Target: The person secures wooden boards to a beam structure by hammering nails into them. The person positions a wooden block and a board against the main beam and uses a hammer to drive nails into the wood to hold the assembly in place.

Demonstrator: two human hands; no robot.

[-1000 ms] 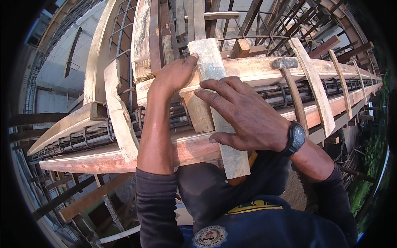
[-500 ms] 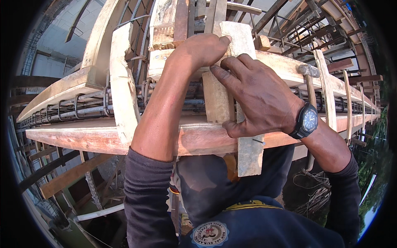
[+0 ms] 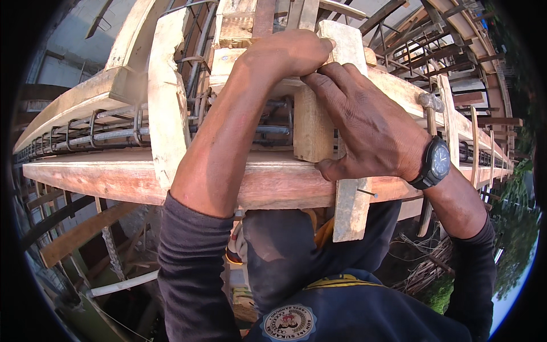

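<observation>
Short plank [image 3: 349, 219] | left hand [image 3: 292, 52]: grip unclear; right hand [image 3: 379, 125]: spread, hiding plank's middle | block [image 3: 311, 130] left, hammer [image 3: 431, 102] right

One view, from left camera of pair on my head. Looks down over my arms; picture upright, unmirrored. Close range: my left hand [image 3: 293, 54] and right hand [image 3: 373, 125] sit large around upper middle, my shirt [image 3: 364, 310] fills bottom centre. Wide fisheye: long board [image 3: 114, 181] bends across frame, black rim darkens corners, greenery [image 3: 515, 214] sits small, farther off, at right edge.

white pipe [image 3: 124, 284] lower left; green foliage [image 3: 515, 222] right
</observation>
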